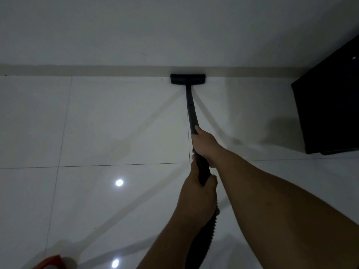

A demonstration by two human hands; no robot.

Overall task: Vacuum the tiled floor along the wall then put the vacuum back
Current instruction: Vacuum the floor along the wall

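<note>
Head view is showing us standing over a glossy tiled floor [116,123], looking down at both bare arms reaching forward. We are gripping the vacuum's black wand [191,109] with both hands, one below the other. Our right hand [204,144] is wrapping around the wand higher up, fingers closed tight, thumb lying along the tube toward the head. Our left hand [198,193] is closing around the thicker handle end just below the right, and the two hands are nearly touching. Under the left wrist a ribbed black hose [211,226] is trailing down toward the bottom edge. The wand is slanting up and slightly left from the hands to the flat black floor head [187,79], which is sitting on the tile with its long edge pressed against the beige baseboard [97,70] at the foot of the white wall [155,32]. A dark cabinet [330,105] is standing at the right, well apart from the head. Something orange and white [54,262] is peeking in at the lower left corner; we cannot tell what it is. Two ceiling lights are reflecting off the tiles.
</note>
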